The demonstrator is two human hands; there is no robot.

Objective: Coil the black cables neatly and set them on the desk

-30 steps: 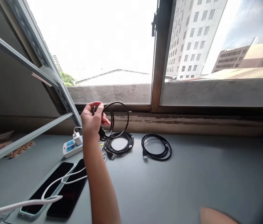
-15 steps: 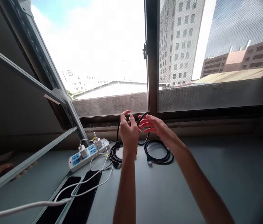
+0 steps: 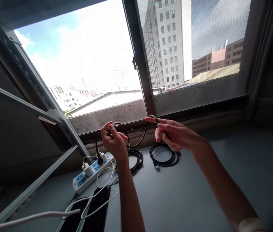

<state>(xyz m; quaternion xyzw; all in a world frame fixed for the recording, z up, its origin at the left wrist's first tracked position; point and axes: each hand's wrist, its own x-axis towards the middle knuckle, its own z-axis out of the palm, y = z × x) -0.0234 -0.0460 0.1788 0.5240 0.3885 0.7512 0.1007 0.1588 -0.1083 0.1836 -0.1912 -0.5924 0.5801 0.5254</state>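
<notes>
A black cable (image 3: 141, 140) runs between my two hands in front of the window sill, its middle sagging in a loose curve. My left hand (image 3: 116, 143) is closed on it, with a small loop standing up by the thumb. From this hand a black plug end (image 3: 99, 159) dangles in front of the power strip. My right hand (image 3: 175, 132) pinches another stretch of the same cable, which passes between the fingers. Below the hands, one coiled black cable (image 3: 140, 155) lies on the grey table, partly behind my left wrist. Another coiled black cable (image 3: 166, 165) rests to its right.
A white power strip (image 3: 78, 186) with white chargers (image 3: 87, 169) sits at the left. White cords (image 3: 97, 194) trail over two dark flat devices (image 3: 100, 209). A metal shelf frame (image 3: 71, 129) rises on the left. The window frame (image 3: 148, 96) stands behind the table (image 3: 175, 193).
My hands have moved apart, left hand leftward and right hand rightward, stretching the cable between them. The right fingers have closed on it. The view has tilted and shifted right.
</notes>
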